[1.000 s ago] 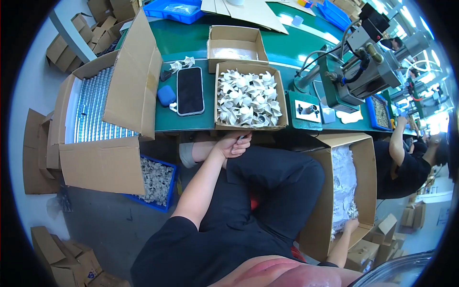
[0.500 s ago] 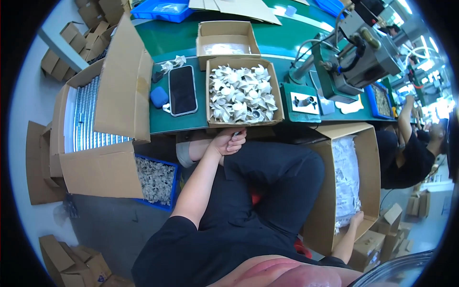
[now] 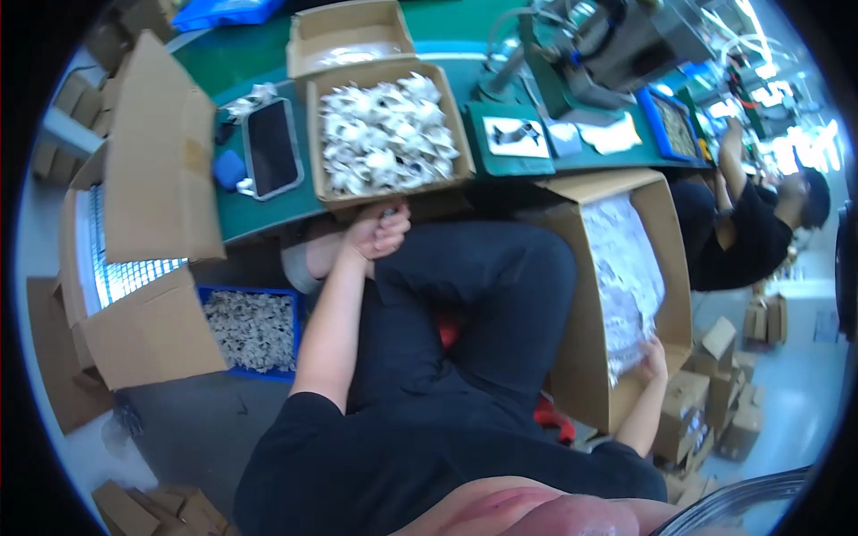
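My left hand [image 3: 380, 232] is closed just below the table edge, in front of an open carton [image 3: 465, 163] heaped with white finned plastic parts [image 3: 386, 134]. A small grey end shows between its fingers; what it belongs to I cannot make out. At my right side stands a deep carton [image 3: 579, 357] lined with a clear plastic bag [image 3: 623, 268]. My right hand [image 3: 655, 359] reaches inside, its fingers bent on the bag's near edge. The bag's contents are blurred.
Left stands a carton [image 3: 161, 326] of shiny metal rods [image 3: 125, 277], beside a blue tray [image 3: 299, 308] of small grey parts. A phone [image 3: 273, 150] and blue case [image 3: 230, 168] lie on the table. Right are a bench press [image 3: 626, 58] and a seated co-worker [image 3: 746, 232].
The view has shifted, so the table and cartons sit further left and higher. My left hand stays closed below the table edge; my right hand remains at the bag's near edge.
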